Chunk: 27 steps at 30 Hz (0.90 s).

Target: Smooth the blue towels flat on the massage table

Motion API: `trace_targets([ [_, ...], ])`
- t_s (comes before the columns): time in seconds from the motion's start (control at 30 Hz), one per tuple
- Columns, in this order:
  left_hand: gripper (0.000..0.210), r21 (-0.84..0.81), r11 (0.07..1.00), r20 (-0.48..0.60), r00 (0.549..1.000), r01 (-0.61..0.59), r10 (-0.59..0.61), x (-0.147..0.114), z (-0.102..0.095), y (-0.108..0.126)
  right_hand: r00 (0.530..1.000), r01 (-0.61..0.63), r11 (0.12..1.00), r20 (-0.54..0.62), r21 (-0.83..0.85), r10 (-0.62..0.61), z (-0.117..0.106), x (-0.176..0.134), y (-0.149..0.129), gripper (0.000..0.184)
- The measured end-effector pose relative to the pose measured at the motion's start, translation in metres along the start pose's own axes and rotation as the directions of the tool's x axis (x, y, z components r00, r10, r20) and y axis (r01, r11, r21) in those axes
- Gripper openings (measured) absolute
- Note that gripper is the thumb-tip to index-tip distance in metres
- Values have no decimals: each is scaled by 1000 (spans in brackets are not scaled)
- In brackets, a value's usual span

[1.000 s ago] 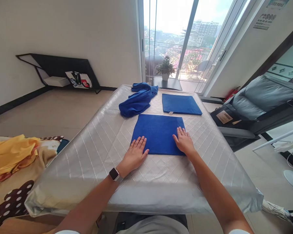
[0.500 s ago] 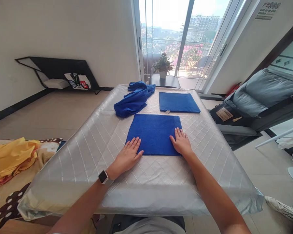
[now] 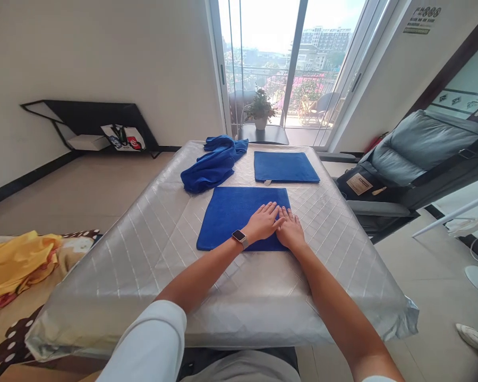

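Note:
A folded blue towel [image 3: 231, 215] lies flat on the silver quilted tablecloth [image 3: 163, 276] in front of me. My left hand [image 3: 264, 220] rests palm down on its right part, fingers stretched out, with a watch on the wrist. Right beside it, my right hand [image 3: 290, 228] lies flat over the towel's right edge, fingers extended; the two hands touch or nearly touch. Farther back on the right sits a second folded blue towel [image 3: 287, 167], with a small white tag at its near edge. A crumpled blue towel [image 3: 213, 164] is heaped at the back left.
A potted plant [image 3: 261, 109] stands on a chair beyond the table, before the sliding glass door. On the right is a grey recliner [image 3: 430, 148] with a bag on it. Yellow cloth [image 3: 18, 265] lies at the left. A shoe [image 3: 476, 338] shows at lower right.
My left hand has slid right across the blue towel, from its left edge to beside my right hand. My right hand stays at the right edge. The view has shifted slightly.

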<state>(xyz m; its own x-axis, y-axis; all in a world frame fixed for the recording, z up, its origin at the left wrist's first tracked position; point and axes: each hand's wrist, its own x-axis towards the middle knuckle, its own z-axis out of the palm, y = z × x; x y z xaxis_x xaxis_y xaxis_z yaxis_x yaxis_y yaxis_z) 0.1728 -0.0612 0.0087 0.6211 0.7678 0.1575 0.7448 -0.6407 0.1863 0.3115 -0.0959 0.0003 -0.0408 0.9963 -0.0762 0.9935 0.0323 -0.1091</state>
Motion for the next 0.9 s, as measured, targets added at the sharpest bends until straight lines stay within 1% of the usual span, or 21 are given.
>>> trace_targets([
  [0.07, 70, -5, 999, -10, 999, 51, -51, 10, 12, -6, 1000, -6, 1000, -6, 13, 6, -1, 0, 0, 64],
  [0.17, 70, 3, 995, -13, 995, 102, -102, 3, 19, -21, 1000, -15, 999, -11, 37, 15, 0, 1, 0, 66],
  [0.27, 73, 28, 991, -6, 992, 130, -130, -19, 14, -43, 1000, -18, 999, -2, 48, 18, 1, 2, 0, 68],
  [0.4, 74, 77, 970, -7, 973, 229, -229, -55, -1, -87, 1000, -20, 999, 13, 44, 19, 1, 2, 0, 68],
  [0.5, 73, 112, 934, -33, 940, 340, -338, -79, -9, -122, 1000, -22, 999, 14, 28, 22, 1, 3, 1, 68],
  [0.6, 76, 113, 889, -51, 896, 445, -442, -95, -10, -145, 1000, -24, 1000, 19, 18, 23, 2, 4, 2, 68],
  [0.7, 81, 97, 867, -53, 872, 489, -486, -101, -9, -154, 1000, -20, 1000, 24, 10, 20, 3, 5, 3, 68],
  [0.9, 83, 79, 878, -73, 882, 471, -466, -100, -8, -153, 999, -24, 1000, 32, -17, 25, -2, 4, 6, 66],
])
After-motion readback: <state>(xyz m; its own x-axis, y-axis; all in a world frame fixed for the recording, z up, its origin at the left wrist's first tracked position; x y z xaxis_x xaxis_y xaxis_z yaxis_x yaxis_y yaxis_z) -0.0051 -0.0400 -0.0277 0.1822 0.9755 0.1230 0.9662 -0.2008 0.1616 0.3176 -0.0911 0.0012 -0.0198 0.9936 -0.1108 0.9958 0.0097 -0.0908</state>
